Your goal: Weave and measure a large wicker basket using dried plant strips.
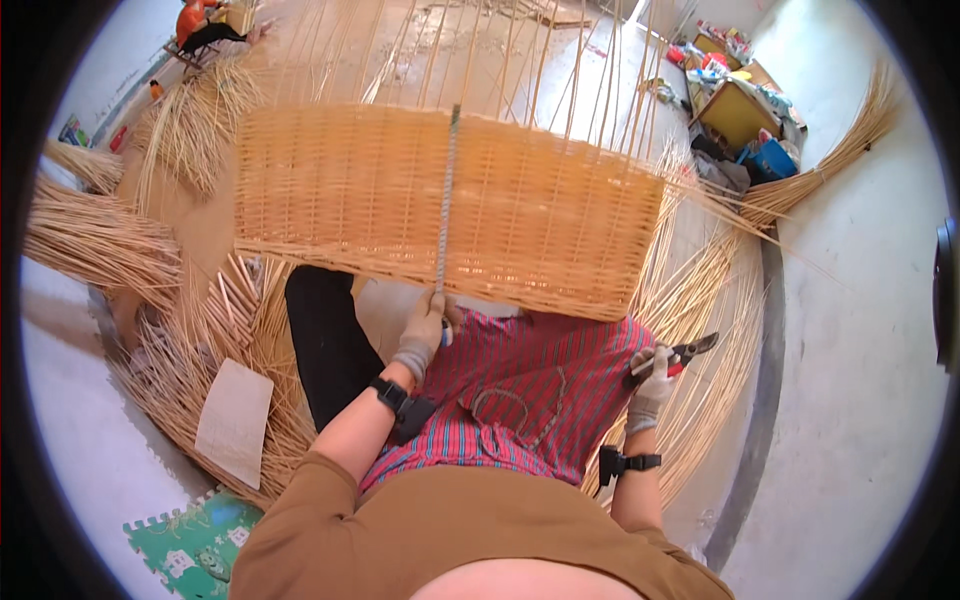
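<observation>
A wide woven wicker panel (340, 180) stands across my lap, with long upright stakes rising from its far edge. Against its face lies a pale strip of tape measure (446, 210), running from the far edge down to the near edge. My left hand (428, 325), in a light glove, is closed on the near end of the tape measure, just below the panel. At the panel's right, my gloved right hand (652, 378) grips pruning shears (692, 350) with red on the handle, their dark blades pointing right. A red striped cloth (540, 390) covers my lap.
Bundles of wicker rods (100, 235) lie at the left, and more loose rods (715, 330) spread along the right wall. A cardboard piece (235, 420) rests at lower left near a green foam mat (190, 540). Boxes and a blue bucket (772, 160) stand far right. Another person (200, 25) sits far left.
</observation>
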A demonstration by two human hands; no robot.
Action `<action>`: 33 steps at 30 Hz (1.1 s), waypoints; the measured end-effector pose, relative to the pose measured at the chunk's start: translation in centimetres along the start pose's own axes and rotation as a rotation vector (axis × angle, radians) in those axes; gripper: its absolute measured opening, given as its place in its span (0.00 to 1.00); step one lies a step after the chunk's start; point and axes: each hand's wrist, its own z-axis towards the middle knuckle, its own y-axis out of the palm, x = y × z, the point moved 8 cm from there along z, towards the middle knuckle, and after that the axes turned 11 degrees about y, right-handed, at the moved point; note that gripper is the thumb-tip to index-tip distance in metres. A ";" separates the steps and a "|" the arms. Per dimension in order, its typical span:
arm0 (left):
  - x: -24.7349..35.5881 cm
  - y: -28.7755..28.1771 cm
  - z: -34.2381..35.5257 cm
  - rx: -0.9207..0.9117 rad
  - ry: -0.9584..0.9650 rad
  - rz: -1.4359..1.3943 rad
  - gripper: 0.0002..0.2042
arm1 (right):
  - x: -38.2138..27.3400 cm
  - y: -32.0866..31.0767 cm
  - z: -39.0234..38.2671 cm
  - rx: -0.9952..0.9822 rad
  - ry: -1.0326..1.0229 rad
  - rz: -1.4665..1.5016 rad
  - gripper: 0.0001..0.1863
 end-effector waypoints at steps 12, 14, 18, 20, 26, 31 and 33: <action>0.5 -1.9 -0.9 -0.059 -0.126 -0.035 0.16 | -0.1 0.3 0.0 0.032 -0.049 -0.069 0.06; 0.6 -1.9 -0.6 -0.080 -0.132 0.004 0.16 | 0.1 0.5 -0.1 -0.019 -0.023 -0.016 0.12; 1.2 -1.5 -0.5 -0.132 -0.099 -0.069 0.15 | 0.2 -0.1 -0.2 0.054 -0.018 -0.075 0.14; 1.4 -1.6 -0.5 -0.127 -0.090 -0.110 0.15 | 0.2 0.1 -0.2 0.035 -0.027 -0.068 0.14; 1.3 -1.5 -0.6 -0.142 -0.134 -0.161 0.14 | -0.1 0.1 -0.4 0.095 -0.028 -0.136 0.13; 1.4 -1.2 -0.6 -0.167 -0.118 -0.230 0.14 | -0.3 0.6 -0.7 0.076 -0.059 -0.157 0.13; 0.9 -1.4 -0.4 -0.163 -0.123 -0.240 0.14 | -0.3 0.6 -0.6 0.089 -0.050 -0.196 0.13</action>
